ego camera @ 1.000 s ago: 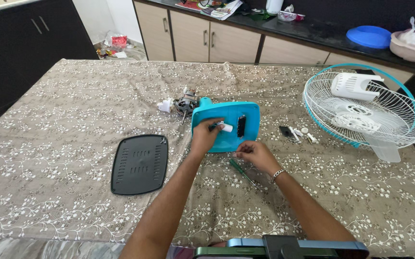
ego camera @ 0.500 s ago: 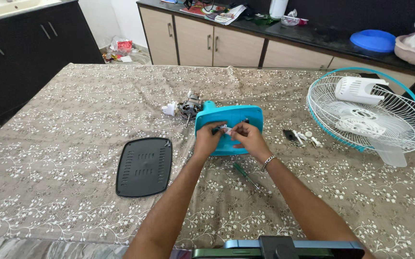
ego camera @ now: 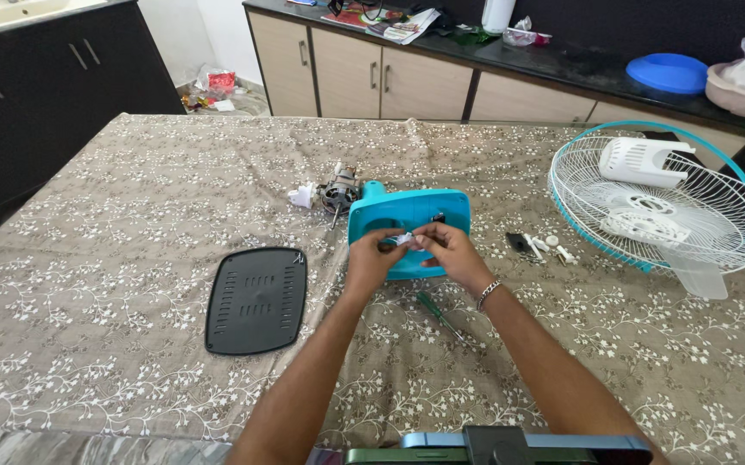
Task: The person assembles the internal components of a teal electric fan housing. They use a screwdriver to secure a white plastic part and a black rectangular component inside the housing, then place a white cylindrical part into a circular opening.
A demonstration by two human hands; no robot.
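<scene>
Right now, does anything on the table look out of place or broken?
Nothing looks broken. A fan lies in parts: the motor is bare beside the blue housing, and the grille lies flat with white parts in it.

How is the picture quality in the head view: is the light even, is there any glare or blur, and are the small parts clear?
Head view: soft, even daylight, weak shadows; mild glare on the dark countertop. The frame is sharp, edges slightly bent by the wide lens. The small white part between the left hand and right hand over the turquoise housing is too small to identify.
</scene>
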